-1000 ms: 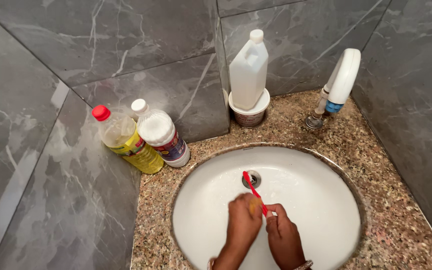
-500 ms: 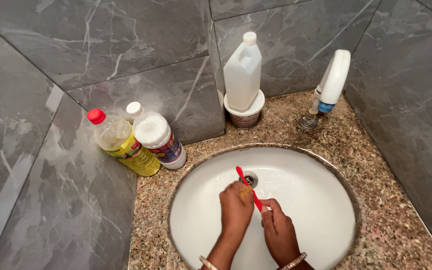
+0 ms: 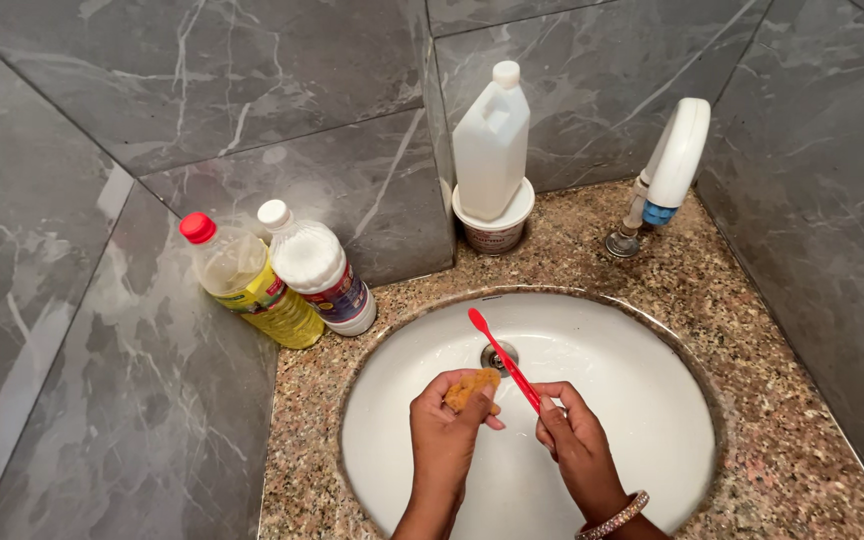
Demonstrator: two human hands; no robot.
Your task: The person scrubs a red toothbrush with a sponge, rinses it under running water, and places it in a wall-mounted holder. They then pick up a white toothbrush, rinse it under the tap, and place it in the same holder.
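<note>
From my remote view, the left hand (image 3: 447,440) has its fingers closed on a yellow-orange sponge (image 3: 472,388) over the white sink (image 3: 652,400); the right hand (image 3: 577,450) pinches a red toothbrush (image 3: 504,360), bristle end pointing toward the drain (image 3: 498,357); no foam or water shows, so the scrubbing looks barely begun; both forearms are cut off at the bottom edge, and the bristles are too small to make out.

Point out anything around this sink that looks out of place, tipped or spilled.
Two things stand out. The white jug sits perched on top of a small white tub, an odd stack. The yellow bottle and the white bottle lean tilted against the wall tiles instead of standing upright. No spill shows on the speckled counter.
</note>
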